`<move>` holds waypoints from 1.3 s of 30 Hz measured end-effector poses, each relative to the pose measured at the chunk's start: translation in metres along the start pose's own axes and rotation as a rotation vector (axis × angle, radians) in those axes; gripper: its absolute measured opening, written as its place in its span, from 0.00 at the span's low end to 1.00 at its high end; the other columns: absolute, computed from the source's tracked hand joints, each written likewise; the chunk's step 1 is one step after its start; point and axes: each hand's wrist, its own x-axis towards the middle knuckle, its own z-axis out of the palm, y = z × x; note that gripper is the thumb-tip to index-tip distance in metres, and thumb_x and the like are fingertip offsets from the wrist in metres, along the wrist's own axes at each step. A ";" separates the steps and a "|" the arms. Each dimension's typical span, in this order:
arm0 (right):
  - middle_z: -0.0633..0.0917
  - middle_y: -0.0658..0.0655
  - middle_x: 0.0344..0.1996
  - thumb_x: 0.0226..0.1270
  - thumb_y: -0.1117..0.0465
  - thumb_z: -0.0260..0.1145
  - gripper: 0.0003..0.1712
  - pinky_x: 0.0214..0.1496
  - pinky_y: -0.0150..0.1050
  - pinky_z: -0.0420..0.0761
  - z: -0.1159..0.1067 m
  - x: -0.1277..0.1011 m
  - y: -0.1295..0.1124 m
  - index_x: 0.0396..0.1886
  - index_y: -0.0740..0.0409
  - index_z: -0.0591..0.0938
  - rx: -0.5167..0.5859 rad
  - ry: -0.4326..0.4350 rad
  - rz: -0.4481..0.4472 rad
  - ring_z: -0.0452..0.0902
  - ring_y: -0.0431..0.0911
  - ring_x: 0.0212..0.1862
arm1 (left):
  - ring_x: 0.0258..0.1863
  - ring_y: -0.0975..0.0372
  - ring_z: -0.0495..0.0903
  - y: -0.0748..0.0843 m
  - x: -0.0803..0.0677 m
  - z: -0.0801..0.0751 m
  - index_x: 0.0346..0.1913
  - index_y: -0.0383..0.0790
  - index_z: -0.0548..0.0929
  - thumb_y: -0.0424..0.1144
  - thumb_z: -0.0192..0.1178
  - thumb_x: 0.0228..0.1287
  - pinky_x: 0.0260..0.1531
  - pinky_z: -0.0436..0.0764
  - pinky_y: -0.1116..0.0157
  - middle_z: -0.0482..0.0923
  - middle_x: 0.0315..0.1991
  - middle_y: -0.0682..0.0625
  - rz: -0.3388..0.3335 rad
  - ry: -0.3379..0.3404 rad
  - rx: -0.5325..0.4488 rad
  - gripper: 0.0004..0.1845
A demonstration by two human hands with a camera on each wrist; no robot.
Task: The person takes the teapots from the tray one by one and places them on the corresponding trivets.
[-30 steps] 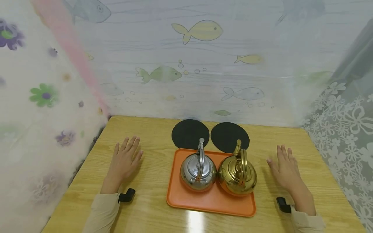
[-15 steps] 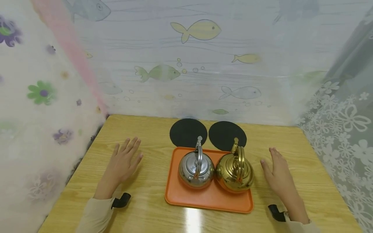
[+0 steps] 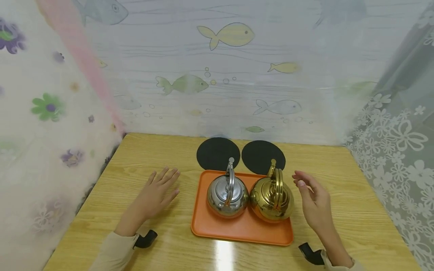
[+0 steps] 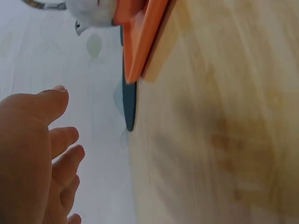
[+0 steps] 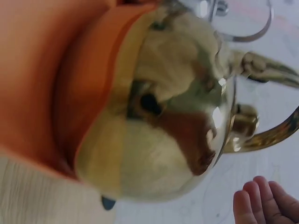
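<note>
An orange tray [image 3: 240,230] lies on the wooden table [image 3: 352,210] and carries two round kettles side by side. The silver kettle [image 3: 226,192] stands on the left, the gold kettle [image 3: 272,194] on the right, both with handles upright. My left hand [image 3: 156,192] lies flat on the table left of the tray, fingers spread. My right hand [image 3: 313,197] hovers lifted just right of the gold kettle, fingers loosely bent, holding nothing. The right wrist view shows the gold kettle [image 5: 173,112] very close, with my fingertips [image 5: 261,200] beside it. The left wrist view shows the tray's edge [image 4: 140,42].
Two black round mats [image 3: 218,153] [image 3: 263,157] lie behind the tray near the back wall. Curtains printed with fish and flowers close in the table at the back and on both sides. Bare wood lies at both sides of the tray.
My right hand has lifted off the table and moved left, close to the gold kettle. My left hand has slid right toward the tray.
</note>
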 end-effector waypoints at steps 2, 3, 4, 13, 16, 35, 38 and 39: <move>0.85 0.42 0.46 0.81 0.68 0.51 0.18 0.53 0.21 0.79 0.002 0.001 -0.004 0.62 0.69 0.80 0.055 -0.029 0.015 0.83 0.36 0.48 | 0.79 0.42 0.54 0.004 0.000 0.004 0.78 0.38 0.64 0.48 0.56 0.76 0.75 0.49 0.35 0.61 0.78 0.41 0.022 0.000 -0.006 0.33; 0.85 0.43 0.45 0.81 0.67 0.50 0.18 0.52 0.22 0.81 0.002 0.001 -0.005 0.61 0.71 0.79 0.085 -0.046 0.022 0.83 0.37 0.46 | 0.79 0.42 0.55 0.006 0.000 0.006 0.78 0.38 0.64 0.48 0.56 0.76 0.75 0.50 0.35 0.61 0.78 0.41 0.031 -0.002 -0.007 0.33; 0.85 0.45 0.44 0.82 0.67 0.49 0.19 0.52 0.24 0.82 0.003 0.002 -0.006 0.61 0.72 0.79 0.118 -0.063 0.029 0.83 0.38 0.45 | 0.79 0.42 0.54 0.008 0.000 0.008 0.78 0.38 0.64 0.48 0.56 0.77 0.75 0.50 0.36 0.61 0.78 0.42 0.038 -0.008 -0.013 0.33; 0.84 0.49 0.44 0.85 0.60 0.47 0.26 0.52 0.29 0.84 0.008 0.007 -0.007 0.61 0.82 0.74 0.338 -0.158 0.134 0.82 0.38 0.45 | 0.79 0.44 0.54 0.020 0.003 0.021 0.77 0.39 0.67 0.47 0.55 0.77 0.76 0.50 0.37 0.63 0.78 0.44 0.101 -0.042 -0.102 0.31; 0.84 0.48 0.44 0.85 0.58 0.47 0.28 0.52 0.29 0.84 0.008 0.010 -0.007 0.61 0.85 0.72 0.355 -0.164 0.159 0.82 0.38 0.45 | 0.79 0.44 0.56 0.023 0.005 0.024 0.77 0.38 0.67 0.47 0.54 0.77 0.75 0.51 0.37 0.63 0.77 0.44 0.118 -0.037 -0.099 0.31; 0.90 0.51 0.44 0.85 0.63 0.44 0.23 0.49 0.31 0.85 0.007 0.019 -0.015 0.54 0.54 0.87 0.817 -0.352 0.261 0.87 0.38 0.47 | 0.77 0.44 0.61 0.027 0.011 0.040 0.75 0.37 0.69 0.47 0.55 0.77 0.75 0.54 0.38 0.67 0.75 0.44 0.134 -0.028 -0.131 0.30; 0.89 0.50 0.48 0.84 0.65 0.45 0.22 0.53 0.31 0.85 0.007 0.018 -0.014 0.57 0.54 0.86 0.852 -0.384 0.287 0.86 0.39 0.50 | 0.77 0.44 0.61 0.028 0.011 0.043 0.75 0.36 0.70 0.47 0.55 0.77 0.75 0.55 0.38 0.67 0.75 0.44 0.130 -0.030 -0.149 0.30; 0.89 0.51 0.49 0.84 0.66 0.46 0.21 0.54 0.31 0.84 0.007 0.018 -0.013 0.58 0.54 0.85 0.855 -0.398 0.294 0.86 0.39 0.51 | 0.76 0.44 0.61 0.028 0.010 0.044 0.75 0.36 0.70 0.47 0.55 0.77 0.75 0.56 0.38 0.67 0.75 0.44 0.128 -0.030 -0.154 0.30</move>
